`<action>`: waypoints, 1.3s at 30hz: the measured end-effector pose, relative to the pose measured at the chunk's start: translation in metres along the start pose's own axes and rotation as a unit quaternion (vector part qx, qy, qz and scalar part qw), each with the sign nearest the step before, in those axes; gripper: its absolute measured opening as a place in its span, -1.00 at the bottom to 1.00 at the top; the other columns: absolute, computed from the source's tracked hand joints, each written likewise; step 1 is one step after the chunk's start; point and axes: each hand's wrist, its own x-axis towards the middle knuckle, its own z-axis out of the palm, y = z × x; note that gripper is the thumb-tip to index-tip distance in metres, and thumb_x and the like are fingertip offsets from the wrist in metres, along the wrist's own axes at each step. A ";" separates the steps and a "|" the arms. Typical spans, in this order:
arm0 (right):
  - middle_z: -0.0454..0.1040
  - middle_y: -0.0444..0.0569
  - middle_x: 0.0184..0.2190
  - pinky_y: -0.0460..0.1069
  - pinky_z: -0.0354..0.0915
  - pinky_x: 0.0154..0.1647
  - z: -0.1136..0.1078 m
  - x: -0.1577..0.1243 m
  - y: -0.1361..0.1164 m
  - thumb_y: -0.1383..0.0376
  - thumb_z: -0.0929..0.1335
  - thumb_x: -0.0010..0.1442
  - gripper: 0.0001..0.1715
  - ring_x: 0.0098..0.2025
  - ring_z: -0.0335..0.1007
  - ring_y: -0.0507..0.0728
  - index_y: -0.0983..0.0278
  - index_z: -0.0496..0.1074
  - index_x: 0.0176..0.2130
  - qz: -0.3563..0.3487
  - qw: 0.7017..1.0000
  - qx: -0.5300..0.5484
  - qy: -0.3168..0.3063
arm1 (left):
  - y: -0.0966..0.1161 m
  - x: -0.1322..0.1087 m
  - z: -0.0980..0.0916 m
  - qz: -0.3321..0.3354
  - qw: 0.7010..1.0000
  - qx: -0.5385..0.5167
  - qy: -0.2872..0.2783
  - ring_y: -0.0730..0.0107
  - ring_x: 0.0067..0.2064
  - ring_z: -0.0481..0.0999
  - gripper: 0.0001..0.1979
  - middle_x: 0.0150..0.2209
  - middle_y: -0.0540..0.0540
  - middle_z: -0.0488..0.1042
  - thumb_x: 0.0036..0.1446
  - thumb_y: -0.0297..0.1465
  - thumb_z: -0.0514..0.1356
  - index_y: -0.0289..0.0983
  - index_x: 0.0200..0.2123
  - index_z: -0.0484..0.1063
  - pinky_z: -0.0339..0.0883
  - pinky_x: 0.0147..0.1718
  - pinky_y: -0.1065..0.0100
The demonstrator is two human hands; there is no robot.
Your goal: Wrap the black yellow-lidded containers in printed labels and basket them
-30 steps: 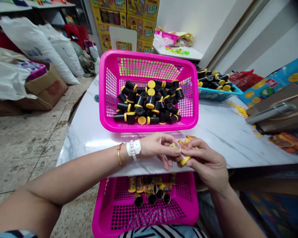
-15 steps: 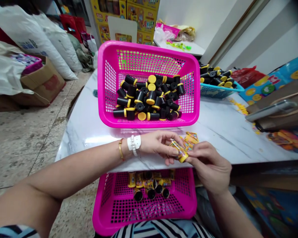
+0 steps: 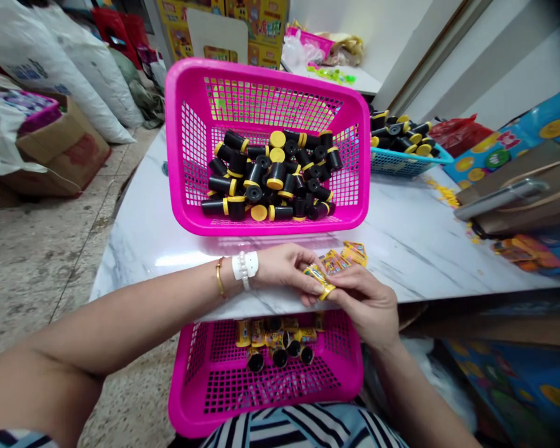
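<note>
Between my two hands, over the front edge of the table, is a small canister in a yellow printed sleeve [image 3: 320, 282]. My left hand [image 3: 292, 272] is closed round its left side, thumb on top. My right hand [image 3: 366, 302] pinches its lower right end with thumb and fingers. Just behind, several flat yellow printed sleeves [image 3: 343, 258] lie on the table. A pink basket [image 3: 267, 230] on the table holds many black canisters with yellow caps [image 3: 275, 175]. Below the table edge, a second pink basket [image 3: 280, 418] contains several sleeved canisters [image 3: 279, 340].
A blue basket [image 3: 406, 163] of black canisters stands at the right back, near a red bag [image 3: 462, 134]. A brown box [image 3: 508, 186] sits on the table's right side. White sacks [image 3: 70, 68] and a cardboard box [image 3: 60, 149] stand on the floor at left.
Both hands have shifted slightly left, the right one more, and now sit closer together round the canister. The whole view has also drifted a little.
</note>
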 end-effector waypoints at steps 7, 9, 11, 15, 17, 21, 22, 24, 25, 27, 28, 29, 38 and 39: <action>0.62 -0.01 -0.17 0.03 0.56 -0.11 -0.010 -0.009 -0.017 0.32 0.57 0.12 -0.65 -0.14 0.61 0.15 0.03 0.67 -0.07 -0.050 0.995 -0.023 -0.083 | 0.006 -0.004 0.008 -0.085 0.992 0.040 -0.085 0.28 -0.54 0.63 -0.36 -0.48 -0.06 0.63 -0.12 -0.04 0.53 -0.25 -0.15 0.32 0.51 -0.53 0.31; 0.62 -0.04 -0.26 0.00 0.58 -0.20 -0.006 -0.020 -0.023 0.31 0.58 0.11 -0.66 -0.24 0.62 0.13 0.02 0.68 -0.09 -0.072 0.992 -0.011 -0.105 | 0.012 -0.008 0.011 -0.107 0.986 0.109 -0.072 0.32 -0.63 0.56 -0.36 -0.53 -0.02 0.60 -0.10 -0.03 0.51 -0.23 -0.14 0.30 0.42 -0.61 0.37; 0.62 -0.04 -0.28 -0.02 0.59 -0.27 0.000 -0.032 -0.026 0.34 0.55 0.16 -0.61 -0.29 0.63 0.12 0.01 0.66 -0.03 -0.094 0.988 -0.010 -0.125 | 0.018 -0.009 0.011 -0.060 0.981 0.184 0.022 0.43 -0.71 0.45 -0.44 -0.59 0.04 0.55 -0.02 -0.02 0.46 -0.24 -0.18 0.32 0.27 -0.68 0.46; 0.62 0.03 -0.15 -0.04 0.58 -0.30 0.005 -0.039 -0.018 0.34 0.47 0.27 -0.48 -0.24 0.63 0.12 0.04 0.53 0.19 -0.169 0.966 -0.077 -0.179 | 0.018 -0.005 0.010 0.027 0.949 0.267 0.167 0.54 -0.70 0.37 -0.62 -0.57 0.02 0.53 0.16 -0.08 0.34 -0.28 -0.31 0.40 0.14 -0.68 0.51; 0.61 0.02 -0.14 0.02 0.58 -0.23 -0.001 -0.025 -0.008 0.29 0.47 0.27 -0.46 -0.20 0.59 0.15 0.03 0.50 0.22 -0.175 0.962 -0.158 -0.137 | 0.013 -0.002 0.010 0.032 0.931 0.302 0.200 0.53 -0.68 0.39 -0.70 -0.57 0.01 0.52 0.19 -0.19 0.33 -0.29 -0.38 0.41 0.16 -0.65 0.51; 0.58 0.01 -0.26 0.17 0.48 -0.14 -0.019 0.015 0.020 0.25 0.49 0.23 -0.72 -0.20 0.47 0.21 0.08 0.66 -0.04 -0.132 0.934 -0.330 -0.046 | 0.006 0.002 0.009 0.042 0.903 0.343 0.254 0.54 -0.68 0.40 -0.77 -0.60 0.04 0.49 0.24 -0.32 0.27 -0.30 -0.43 0.42 0.19 -0.61 0.51; 0.58 0.00 -0.31 0.17 0.46 -0.15 -0.021 0.023 0.026 0.25 0.48 0.24 -0.83 -0.24 0.45 0.21 0.11 0.68 -0.15 -0.130 0.932 -0.335 -0.054 | 0.006 0.001 0.009 0.040 0.902 0.344 0.260 0.54 -0.68 0.39 -0.77 -0.60 0.03 0.49 0.25 -0.32 0.26 -0.30 -0.43 0.43 0.19 -0.62 0.51; 0.57 -0.05 -0.39 0.16 0.42 -0.16 -0.021 0.031 0.033 0.27 0.47 0.25 -0.91 -0.29 0.41 0.18 0.13 0.67 -0.29 -0.133 0.933 -0.328 -0.068 | 0.006 0.001 0.010 0.032 0.902 0.339 0.267 0.54 -0.68 0.40 -0.76 -0.60 0.02 0.50 0.25 -0.31 0.26 -0.31 -0.44 0.44 0.18 -0.62 0.51; 0.57 -0.07 -0.41 0.14 0.41 -0.17 -0.020 0.032 0.034 0.28 0.47 0.25 -0.90 -0.30 0.40 0.17 0.13 0.66 -0.32 -0.138 0.934 -0.323 -0.063 | 0.005 0.000 0.010 0.030 0.902 0.335 0.269 0.52 -0.67 0.41 -0.75 -0.59 0.00 0.50 0.24 -0.29 0.27 -0.31 -0.43 0.45 0.17 -0.62 0.51; 0.56 -0.07 -0.41 0.12 0.39 -0.21 -0.015 0.029 0.030 0.31 0.48 0.24 -0.91 -0.30 0.40 0.16 0.11 0.66 -0.28 -0.158 0.936 -0.314 -0.030 | 0.005 0.000 0.011 0.036 0.905 0.315 0.283 0.49 -0.63 0.45 -0.74 -0.56 -0.01 0.52 0.18 -0.23 0.33 -0.33 -0.38 0.50 0.19 -0.61 0.50; 0.56 -0.07 -0.40 0.11 0.39 -0.23 -0.012 0.026 0.026 0.32 0.49 0.23 -0.89 -0.31 0.40 0.16 0.10 0.67 -0.25 -0.170 0.937 -0.306 -0.011 | 0.004 0.001 0.013 0.046 0.909 0.296 0.288 0.48 -0.61 0.47 -0.73 -0.53 -0.02 0.53 0.14 -0.22 0.37 -0.34 -0.34 0.52 0.21 -0.60 0.50; 0.54 -0.07 -0.39 0.10 0.39 -0.24 -0.010 0.023 0.021 0.33 0.50 0.22 -0.85 -0.30 0.40 0.15 0.07 0.67 -0.21 -0.180 0.938 -0.295 0.003 | 0.004 0.001 0.014 0.060 0.915 0.273 0.290 0.49 -0.59 0.47 -0.73 -0.50 -0.01 0.54 0.11 -0.24 0.39 -0.34 -0.31 0.53 0.23 -0.59 0.49; 0.61 -0.03 -0.38 -0.05 0.44 -0.45 -0.001 0.044 -0.008 0.05 0.49 0.20 -0.65 -0.43 0.50 0.09 0.25 0.64 -0.16 0.125 0.991 -0.024 -0.030 | 0.023 -0.007 0.021 0.189 0.933 0.154 0.265 0.62 -0.59 0.34 -0.95 -0.52 0.06 0.47 0.12 -0.48 0.31 -0.34 -0.36 0.50 0.27 -0.58 0.53; 0.58 -0.06 -0.47 -0.08 0.38 -0.52 0.000 0.048 -0.009 0.04 0.50 0.18 -0.67 -0.50 0.45 0.06 0.26 0.63 -0.29 0.141 0.989 -0.017 -0.030 | 0.024 -0.008 0.022 0.205 0.923 0.166 0.281 0.61 -0.58 0.34 -0.92 -0.49 0.04 0.48 0.11 -0.45 0.33 -0.33 -0.33 0.50 0.27 -0.57 0.52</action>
